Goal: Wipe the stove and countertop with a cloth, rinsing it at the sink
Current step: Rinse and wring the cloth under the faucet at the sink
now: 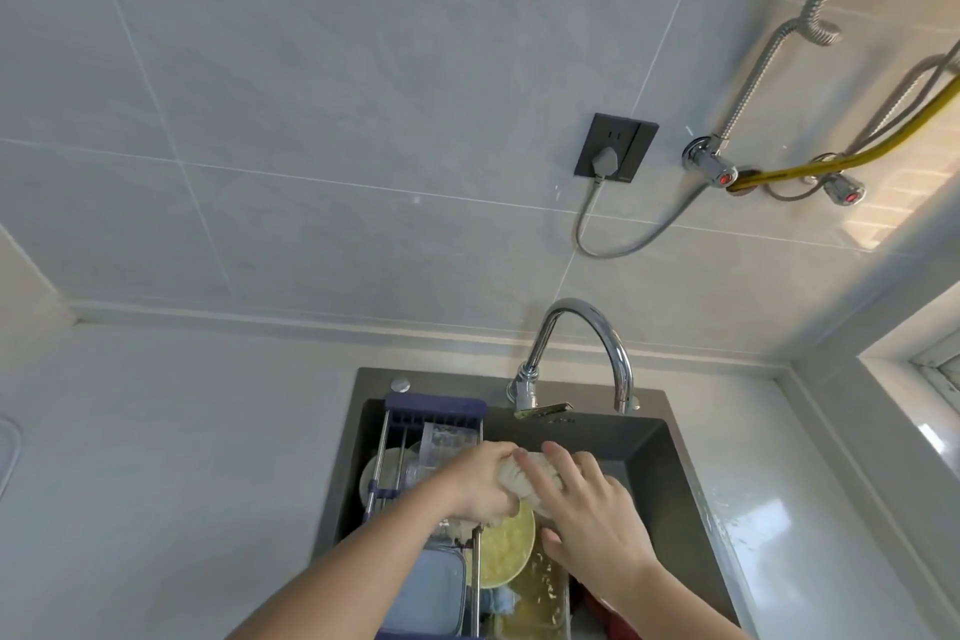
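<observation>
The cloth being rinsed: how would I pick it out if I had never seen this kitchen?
Find the dark sink under the curved chrome faucet. Above its basin, both hands meet: the left hand and right hand grip a pale, bunched cloth between them. It is the only soft, crumpled thing there; the yellow-green plate below it is hard and round.

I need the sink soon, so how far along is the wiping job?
Mid-rinse, it seems. Both the left hand and right hand grip the bunched cloth over the sink, apparently wringing it. No water visibly runs from the faucet. The countertop shows wet streaks; the stove is out of view, so what remains is unclear.
</observation>
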Motion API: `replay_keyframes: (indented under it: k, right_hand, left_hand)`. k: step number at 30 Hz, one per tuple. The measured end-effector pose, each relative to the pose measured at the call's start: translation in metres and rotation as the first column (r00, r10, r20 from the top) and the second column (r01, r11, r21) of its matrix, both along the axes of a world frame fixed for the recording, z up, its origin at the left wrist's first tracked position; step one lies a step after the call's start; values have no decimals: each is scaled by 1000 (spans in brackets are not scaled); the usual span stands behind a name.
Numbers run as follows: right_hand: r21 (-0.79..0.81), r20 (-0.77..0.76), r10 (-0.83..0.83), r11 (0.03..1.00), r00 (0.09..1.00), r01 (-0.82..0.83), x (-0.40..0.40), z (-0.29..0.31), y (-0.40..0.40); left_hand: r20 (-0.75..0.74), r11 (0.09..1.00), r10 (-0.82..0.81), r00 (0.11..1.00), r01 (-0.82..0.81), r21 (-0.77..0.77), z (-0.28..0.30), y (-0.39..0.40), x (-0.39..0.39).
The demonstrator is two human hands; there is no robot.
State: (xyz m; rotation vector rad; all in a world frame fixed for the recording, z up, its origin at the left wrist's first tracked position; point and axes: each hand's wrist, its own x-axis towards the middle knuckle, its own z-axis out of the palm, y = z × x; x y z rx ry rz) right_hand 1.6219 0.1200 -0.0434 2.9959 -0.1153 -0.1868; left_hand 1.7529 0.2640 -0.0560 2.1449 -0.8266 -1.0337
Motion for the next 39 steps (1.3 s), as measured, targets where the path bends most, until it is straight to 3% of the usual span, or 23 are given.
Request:
replay_keyframes:
  k: [3,6,10,15,17,21,25,28,36,38,39]
  right_hand:
    - [-27,-26,-64,998,998,63,15,6,-8]
    - [18,-8,-107,994,994,107,30,17,-15]
    - [47,-58,-144,988,988,147,49,34,-21]
    - [199,-149,-250,940,957,276,48,41,-20]
    - [323,-196,-315,873,928,365,42,38,-20]
    - [542,-264,-351,717,898,439,37,36,-27]
    - [739,-299,-434,458,850,494,24,24,-29]
    - [804,-340,-423,332,840,493,11,19,-30]
    - [799,-397,-340,329,852,503,1,20,-45]
    - [780,-364,-316,411,876,473,0,14,-54]
    - [748,-322,-304,499,897,437,-2,12,-59]
  left_hand:
    - [-25,995,-88,996,89,40,15,-10,4]
    - [176,972,-164,971,129,195,27,-21,5]
    - [433,900,-333,838,146,410,43,-26,2]
    - [722,919,-320,614,17,394,46,-28,-15]
    - [790,945,-266,552,-12,327,40,-25,-18]
    - [842,982,-124,524,-56,179,34,-27,-22]
    - [862,992,-94,498,-24,122,35,-35,-23]
    - [843,997,-20,538,-55,58,29,-36,-37]
    - [858,989,75,508,-147,0,16,-49,-56]
    - [854,989,60,516,-147,19,14,-55,-57]
    - [852,987,65,519,-162,23,13,-57,-58]
